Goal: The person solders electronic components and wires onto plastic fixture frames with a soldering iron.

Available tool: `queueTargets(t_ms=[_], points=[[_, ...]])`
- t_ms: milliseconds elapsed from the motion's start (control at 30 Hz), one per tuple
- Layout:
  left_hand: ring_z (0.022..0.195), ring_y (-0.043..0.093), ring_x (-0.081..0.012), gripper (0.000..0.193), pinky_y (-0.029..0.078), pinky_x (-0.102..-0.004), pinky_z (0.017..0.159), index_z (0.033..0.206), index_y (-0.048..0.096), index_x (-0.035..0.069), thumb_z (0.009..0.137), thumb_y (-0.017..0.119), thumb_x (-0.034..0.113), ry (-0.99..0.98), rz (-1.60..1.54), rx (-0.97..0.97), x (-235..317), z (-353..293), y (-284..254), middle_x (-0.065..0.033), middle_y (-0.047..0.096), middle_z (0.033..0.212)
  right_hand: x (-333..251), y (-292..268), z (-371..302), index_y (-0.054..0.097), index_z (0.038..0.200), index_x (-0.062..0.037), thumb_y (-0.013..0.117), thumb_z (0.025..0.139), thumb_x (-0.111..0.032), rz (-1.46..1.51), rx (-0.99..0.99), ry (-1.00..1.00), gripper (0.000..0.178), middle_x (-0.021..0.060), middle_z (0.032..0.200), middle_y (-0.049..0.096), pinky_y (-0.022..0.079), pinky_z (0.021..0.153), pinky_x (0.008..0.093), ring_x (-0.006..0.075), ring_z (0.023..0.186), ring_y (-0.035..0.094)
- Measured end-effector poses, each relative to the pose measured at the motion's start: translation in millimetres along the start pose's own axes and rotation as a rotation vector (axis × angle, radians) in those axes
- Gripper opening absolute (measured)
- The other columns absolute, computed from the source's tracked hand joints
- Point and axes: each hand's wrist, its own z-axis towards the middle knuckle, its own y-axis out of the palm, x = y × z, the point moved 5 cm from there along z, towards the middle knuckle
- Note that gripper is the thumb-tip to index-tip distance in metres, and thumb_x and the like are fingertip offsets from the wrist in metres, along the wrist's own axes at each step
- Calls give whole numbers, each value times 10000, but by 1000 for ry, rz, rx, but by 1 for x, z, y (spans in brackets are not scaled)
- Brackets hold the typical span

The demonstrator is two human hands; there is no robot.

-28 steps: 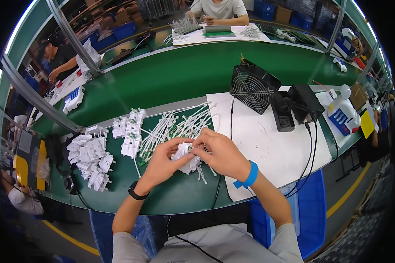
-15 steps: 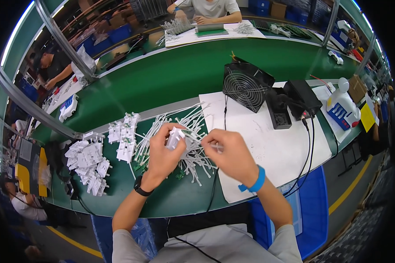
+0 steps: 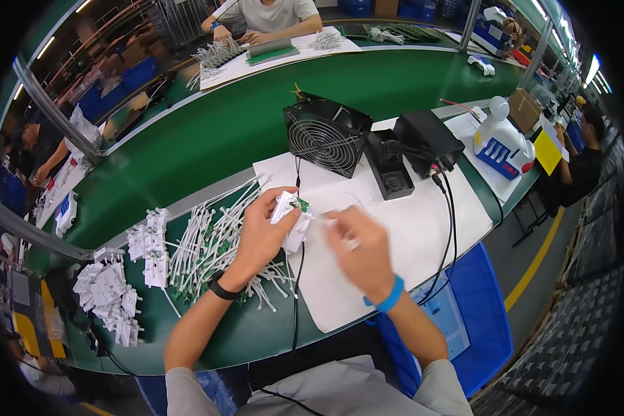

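My left hand point(image 3: 262, 225) is closed around a white plastic housing point(image 3: 282, 210), holding it tilted over the left edge of the white sheet. A small green circuit board point(image 3: 299, 204) shows at the housing's upper end. Just right of it, my right hand point(image 3: 362, 255) is blurred by motion, its fingers curled in; a bit of white shows between them, too smeared to name. Left of my left hand lies a loose heap of white cables point(image 3: 208, 239) with small green boards among them. Farther left are stacked white housings point(image 3: 148, 243) and a bigger pile of white housings point(image 3: 111, 291).
A black fan with a wire grille point(image 3: 324, 142), a black open box point(image 3: 392, 166) and a black power unit point(image 3: 430, 142) with cords stand on the white sheet point(image 3: 340, 291). A white jug point(image 3: 499, 142) is at right. A blue bin point(image 3: 475, 312) sits below the table edge.
My view has swung right, so the scene sits farther left. My right hand has drawn away from the housing; my left hand has turned the housing so its green board shows more.
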Motion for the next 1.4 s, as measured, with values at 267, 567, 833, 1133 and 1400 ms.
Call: queueTargets(t_ms=[267, 567, 833, 1133, 1400], points=[[852, 667, -153, 532, 517, -288, 782, 1418, 522, 19, 917, 697, 42, -27, 86, -169, -9, 2, 22, -151, 730, 961, 150, -77, 54, 556, 1115, -30, 711, 987, -177, 79, 374, 384, 249, -14, 687, 544, 339, 471, 212, 39, 545, 458], [800, 655, -149, 482, 498, -280, 713, 1361, 526, 26, 911, 698, 55, -73, 89, -259, -30, 12, 46, -148, 724, 919, 151, -74, 79, 631, 1074, -13, 680, 994, -161, -268, 339, 185, 174, 55, 664, 632, 469, 567, 296, 127, 587, 590], [772, 622, -119, 446, 477, -255, 679, 1314, 508, 35, 928, 722, 98, -109, 141, -313, -46, 20, 66, -123, 706, 890, 148, -63, 80, 598, 1015, -13, 679, 1001, -154, -226, 357, 186, 163, 62, 740, 635, 496, 620, 304, 144, 655, 596], [815, 660, -183, 388, 512, -299, 749, 1242, 526, 9, 928, 727, 115, -46, 145, -250, -41, 24, 72, -166, 720, 923, 156, -71, 75, 641, 995, 0, 704, 982, -114, -219, 539, 142, 132, 23, 745, 585, 411, 587, 265, 91, 647, 502], [1131, 587, -392, 529, 479, -425, 984, 1306, 553, -30, 875, 760, 197, 289, 584, -226, -21, 28, 65, -239, 628, 1220, 111, -111, 44, 576, 996, -37, 634, 1008, -35, 7, 740, -86, 60, 1, 869, 546, 415, 671, 211, 68, 768, 516]])
